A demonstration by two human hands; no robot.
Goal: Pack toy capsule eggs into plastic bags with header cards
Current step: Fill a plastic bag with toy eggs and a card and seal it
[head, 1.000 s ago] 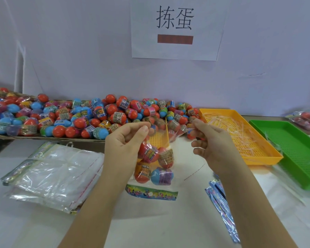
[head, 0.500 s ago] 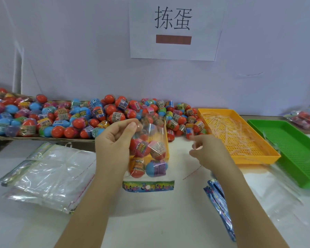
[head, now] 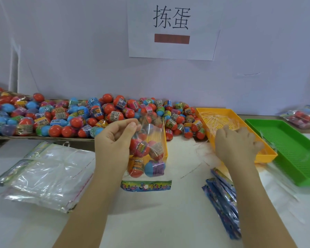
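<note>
Bag of red and blue capsule eggs [head: 150, 154], clear plastic, hangs upright, mouth pinched by my left hand [head: 115, 144]; my right hand [head: 236, 145] hovers well apart, over the yellow perforated tray [head: 215, 109], grip unclear.

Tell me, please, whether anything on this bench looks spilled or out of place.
Nothing looks damaged. A few clear strips lie on the table beside the orange tray instead of in it, and some eggs sit off the cardboard by that tray.
</note>
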